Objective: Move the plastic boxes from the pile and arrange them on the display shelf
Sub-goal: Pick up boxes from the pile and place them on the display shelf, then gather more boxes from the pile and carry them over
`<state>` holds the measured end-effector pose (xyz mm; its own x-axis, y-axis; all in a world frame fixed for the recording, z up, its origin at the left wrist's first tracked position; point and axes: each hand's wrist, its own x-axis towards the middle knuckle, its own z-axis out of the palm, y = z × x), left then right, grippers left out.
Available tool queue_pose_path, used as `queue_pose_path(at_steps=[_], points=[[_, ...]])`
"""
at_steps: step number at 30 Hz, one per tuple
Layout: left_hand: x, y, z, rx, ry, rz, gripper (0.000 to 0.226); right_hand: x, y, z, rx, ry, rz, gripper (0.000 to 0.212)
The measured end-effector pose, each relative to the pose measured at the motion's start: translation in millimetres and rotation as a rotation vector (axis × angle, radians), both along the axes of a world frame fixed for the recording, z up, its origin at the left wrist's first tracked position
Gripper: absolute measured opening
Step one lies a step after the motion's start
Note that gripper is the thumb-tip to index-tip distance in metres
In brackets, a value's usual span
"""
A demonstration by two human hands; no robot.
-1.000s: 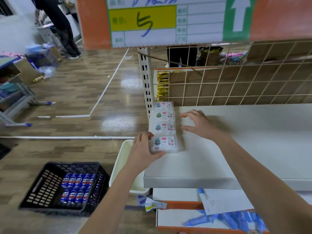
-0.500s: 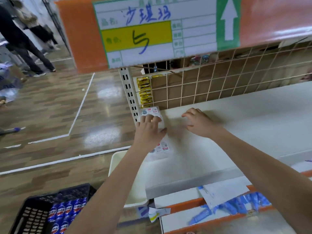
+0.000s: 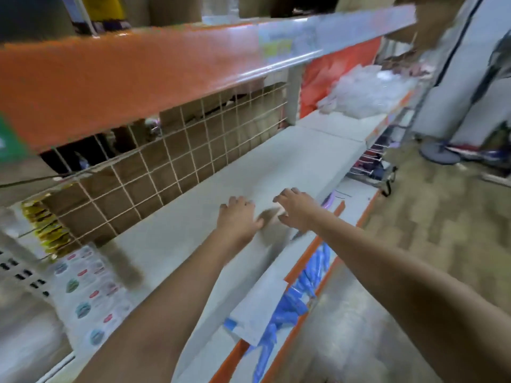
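Plastic boxes (image 3: 88, 297) lie in a row at the left end of the display shelf (image 3: 290, 161), labels up, blurred by camera motion. Left hand (image 3: 237, 219) and right hand (image 3: 296, 208) sit over the bare shelf middle, well apart from the boxes. Both grips are spread, fingers relaxed, pinching nothing. Wire grid (image 3: 177, 158) backs the shelf. Blue packets (image 3: 298, 297) lie on the lower shelf.

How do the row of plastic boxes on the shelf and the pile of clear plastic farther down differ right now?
The row of plastic boxes lies flat in a line at the near left end of the shelf; the pile of clear plastic is heaped loosely at the far end. The boxes show coloured labels; the pile looks plain and whitish. Both are blurred, and neither hand touches them.
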<state>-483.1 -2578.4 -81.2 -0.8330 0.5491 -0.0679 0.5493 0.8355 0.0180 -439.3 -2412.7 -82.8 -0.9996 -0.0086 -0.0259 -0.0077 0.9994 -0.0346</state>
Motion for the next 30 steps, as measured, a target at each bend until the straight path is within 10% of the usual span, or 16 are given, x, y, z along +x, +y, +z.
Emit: queue_pose_path(at_steps=[30], points=[[-159.2, 613.2, 36.7, -0.061, 0.125, -0.336, 0.058, -92.3, 583.2, 30.5, 0.098, 0.034, -0.414, 0.049]])
